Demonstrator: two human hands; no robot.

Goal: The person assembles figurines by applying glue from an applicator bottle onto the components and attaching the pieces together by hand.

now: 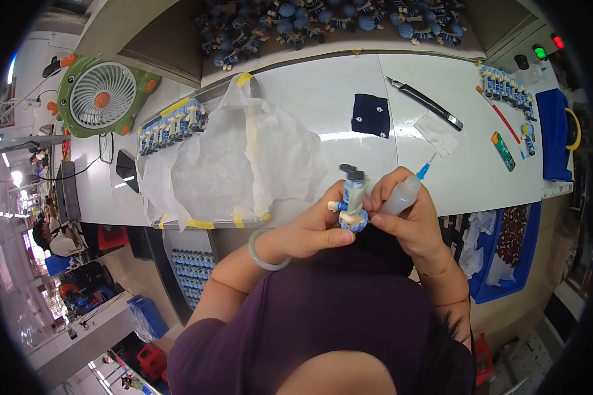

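My left hand is closed around a small painted figurine in blue and pale grey. The figurine is upside down, with its dark shoes up and its blue head toward me. A translucent squeeze bottle with a blue needle nozzle is gripped in my right hand. Its thin needle points up and away from the figurine. Both hands are close together in front of my chest, at the near edge of the white table; the right fingertips come up beside the figurine.
White sheeting covers a tray with a row of figurines. A dark cloth, a box cutter, a crumpled tissue, a red brush and a green lighter lie rightward. More figurines crowd the shelf. A green fan stands left.
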